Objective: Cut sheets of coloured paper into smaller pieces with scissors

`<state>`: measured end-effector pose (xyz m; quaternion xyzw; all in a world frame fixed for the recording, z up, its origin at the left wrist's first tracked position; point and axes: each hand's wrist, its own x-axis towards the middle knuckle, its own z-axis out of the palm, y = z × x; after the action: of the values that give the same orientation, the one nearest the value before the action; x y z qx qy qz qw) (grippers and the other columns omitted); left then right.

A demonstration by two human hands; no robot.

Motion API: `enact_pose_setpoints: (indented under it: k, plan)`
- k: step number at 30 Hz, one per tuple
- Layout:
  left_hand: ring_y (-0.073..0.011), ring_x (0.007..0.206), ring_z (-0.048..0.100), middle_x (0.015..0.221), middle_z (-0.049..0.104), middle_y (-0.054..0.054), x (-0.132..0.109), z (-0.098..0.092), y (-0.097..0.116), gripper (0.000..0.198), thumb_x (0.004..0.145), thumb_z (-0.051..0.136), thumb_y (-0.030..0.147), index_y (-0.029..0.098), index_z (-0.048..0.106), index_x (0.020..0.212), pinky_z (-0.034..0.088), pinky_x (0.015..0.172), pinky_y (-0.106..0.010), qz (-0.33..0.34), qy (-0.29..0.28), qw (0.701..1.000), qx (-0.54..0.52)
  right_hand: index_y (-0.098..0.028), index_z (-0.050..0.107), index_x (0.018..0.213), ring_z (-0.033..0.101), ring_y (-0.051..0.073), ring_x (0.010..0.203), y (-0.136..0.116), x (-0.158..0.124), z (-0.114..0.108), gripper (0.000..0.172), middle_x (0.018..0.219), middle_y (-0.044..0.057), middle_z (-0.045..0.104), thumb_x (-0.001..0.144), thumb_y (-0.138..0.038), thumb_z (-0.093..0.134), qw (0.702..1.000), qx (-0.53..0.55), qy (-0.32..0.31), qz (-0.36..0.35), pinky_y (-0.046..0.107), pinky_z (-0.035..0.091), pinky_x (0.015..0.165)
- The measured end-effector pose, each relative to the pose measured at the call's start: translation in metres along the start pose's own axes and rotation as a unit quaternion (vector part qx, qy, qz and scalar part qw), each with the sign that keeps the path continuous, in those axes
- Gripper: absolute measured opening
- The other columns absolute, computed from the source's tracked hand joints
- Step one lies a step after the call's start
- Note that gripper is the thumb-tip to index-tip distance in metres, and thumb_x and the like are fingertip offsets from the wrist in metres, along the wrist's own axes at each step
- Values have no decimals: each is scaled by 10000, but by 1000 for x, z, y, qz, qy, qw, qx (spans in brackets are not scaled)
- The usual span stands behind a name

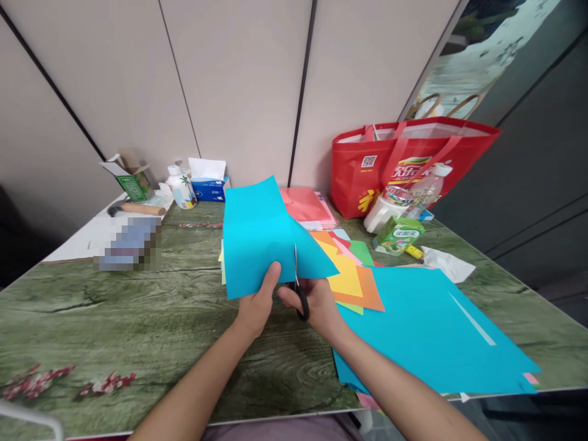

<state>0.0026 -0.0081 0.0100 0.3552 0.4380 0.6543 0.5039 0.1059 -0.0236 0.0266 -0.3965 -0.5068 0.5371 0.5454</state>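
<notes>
A sheet of blue paper (257, 233) is held up over the middle of the table. My left hand (261, 300) grips its lower edge, thumb on the near face and the other fingers hidden behind. My right hand (315, 300) is closed round the black handles of a pair of scissors (301, 297). One blade shows against the near face of the paper, pointing away from me, with the sheet on both sides of it. To the right, the part of the sheet beyond the blade slants down to a point.
Yellow (346, 278) and orange paper (372, 288) lie beside a large blue sheet (413, 324). Behind stand a red bag (356, 171), a green carton (397, 236) and a plastic bottle (427, 190). At left are a hammer (138, 209), a white bottle (181, 187) and a tissue box (209, 188).
</notes>
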Motion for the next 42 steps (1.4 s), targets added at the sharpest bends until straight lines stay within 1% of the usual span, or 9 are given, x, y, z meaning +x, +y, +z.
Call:
enact_pose_setpoints:
  k: [5,11,18,21,25,29,34,39,42]
  plan:
    - [-285,1068,551,1028,673,-72,1,0,0,500,593,709,433,184,647,1022,388,974,-427,-4,-2,1000,2,-180,513,608,415,105,442,-2,0,1,311,471,-31,489,554,-396,730,1000,-8,5,1,246,373,447]
    - [-268,1053,562,1157,616,-70,-1,-1,0,477,661,671,405,197,613,1087,416,944,-416,23,-21,999,18,-182,510,599,418,100,427,-4,0,3,308,470,-29,497,562,-402,722,1000,-13,12,4,236,358,422]
    - [-270,1064,557,1159,617,-74,0,-2,-1,504,656,677,403,195,603,1109,421,947,-409,27,-28,999,11,-184,500,596,448,113,439,-1,0,2,336,465,-27,499,570,-434,724,1000,-11,7,-9,248,395,443]
    - [-273,1125,517,1204,589,-67,0,-2,-1,526,650,687,392,215,588,1136,403,973,-410,14,-41,999,7,-187,518,636,506,145,509,-2,1,0,341,530,-2,559,575,-450,727,999,-8,6,-42,273,448,500]
    - [-270,1172,479,1249,556,-62,-2,-1,0,576,655,693,366,249,540,1199,373,1006,-422,18,-59,998,-3,-189,602,803,593,225,699,-5,1,-2,388,719,63,664,579,-479,728,997,-17,10,-78,348,514,636]
    - [-267,1177,476,1261,546,-59,-3,-1,-1,590,645,702,369,248,539,1199,359,1021,-419,11,-47,999,-5,-190,629,900,620,265,751,-2,1,-4,456,766,82,687,570,-485,738,998,-10,7,-68,394,527,678]
    - [-271,1181,471,1253,553,-56,-4,-2,-2,587,641,705,371,255,544,1194,345,1030,-426,8,-39,999,6,-180,643,829,629,263,725,2,0,-5,395,775,90,692,570,-459,749,998,-16,16,-55,401,531,690]
    - [-279,1174,477,1261,546,-60,-4,-1,-2,603,637,707,369,251,538,1203,388,996,-425,24,-43,999,-3,-189,646,819,628,268,714,-2,0,-4,386,756,87,695,566,-462,747,998,-23,14,-54,403,534,675]
    - [-278,1165,486,1233,569,-64,-3,0,-3,631,618,718,377,246,537,1208,365,1013,-423,22,-27,999,0,-193,643,806,625,271,731,-3,0,-4,370,744,81,694,570,-458,747,998,-29,8,-61,398,532,684]
